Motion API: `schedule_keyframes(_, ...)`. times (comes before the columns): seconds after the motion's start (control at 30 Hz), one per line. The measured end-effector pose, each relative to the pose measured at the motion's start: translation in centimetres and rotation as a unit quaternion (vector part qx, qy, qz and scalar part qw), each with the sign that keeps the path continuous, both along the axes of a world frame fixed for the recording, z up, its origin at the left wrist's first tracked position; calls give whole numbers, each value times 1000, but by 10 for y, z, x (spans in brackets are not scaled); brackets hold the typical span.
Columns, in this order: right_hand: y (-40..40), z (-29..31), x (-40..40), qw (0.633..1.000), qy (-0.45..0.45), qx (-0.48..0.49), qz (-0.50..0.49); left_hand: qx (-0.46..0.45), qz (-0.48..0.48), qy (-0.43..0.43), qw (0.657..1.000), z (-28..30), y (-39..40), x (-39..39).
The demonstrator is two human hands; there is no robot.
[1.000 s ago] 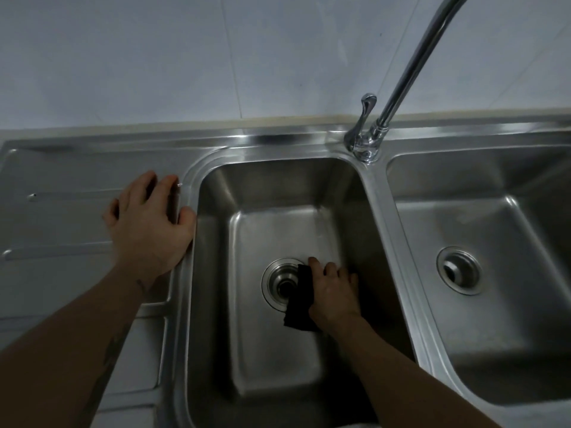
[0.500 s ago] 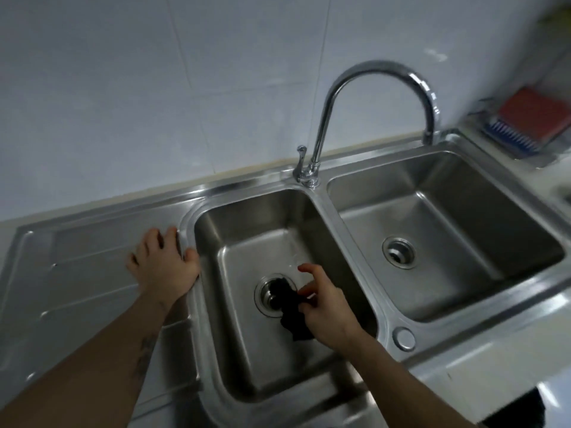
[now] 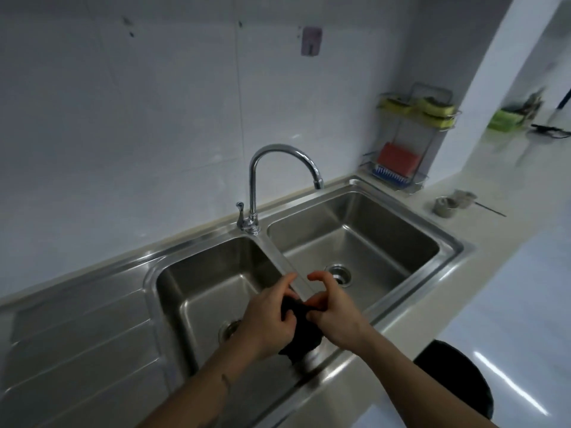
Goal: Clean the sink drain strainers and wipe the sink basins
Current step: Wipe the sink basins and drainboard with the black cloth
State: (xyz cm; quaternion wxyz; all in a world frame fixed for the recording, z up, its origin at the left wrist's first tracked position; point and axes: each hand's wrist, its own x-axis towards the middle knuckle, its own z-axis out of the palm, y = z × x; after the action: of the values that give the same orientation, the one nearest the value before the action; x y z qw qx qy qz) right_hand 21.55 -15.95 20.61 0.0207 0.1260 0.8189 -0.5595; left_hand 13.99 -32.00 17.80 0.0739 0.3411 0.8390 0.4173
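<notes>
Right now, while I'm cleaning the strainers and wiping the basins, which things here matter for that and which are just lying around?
For the job:
- black cloth, held by left hand and right hand
- left basin and its drain
- right basin and its drain
- faucet

Lying about:
- wire rack with sponges
- metal cups on the counter
- wall hook

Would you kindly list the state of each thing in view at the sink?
black cloth: held up between both hands
left hand: grips the cloth
right hand: pinches the cloth
faucet: off, spout over right basin
left basin: drain open
right basin: drain open
</notes>
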Motion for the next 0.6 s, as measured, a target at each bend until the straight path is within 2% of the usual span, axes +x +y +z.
schedule_keyframes(0.13,35,4,23,999,23,24,-27,-5,-5,35,999,11,37,18)
schedule_keyframes(0.23,71,4,43,997,46,27,-56,31,-15,17,999,22,72,34)
schedule_keyframes(0.37,129,0,74,994,60,43,-80,103,29,17,994,34,131,62)
schedule_keyframes(0.6,229,1,115,991,74,16,-106,134,79,-9,988,46,228,103)
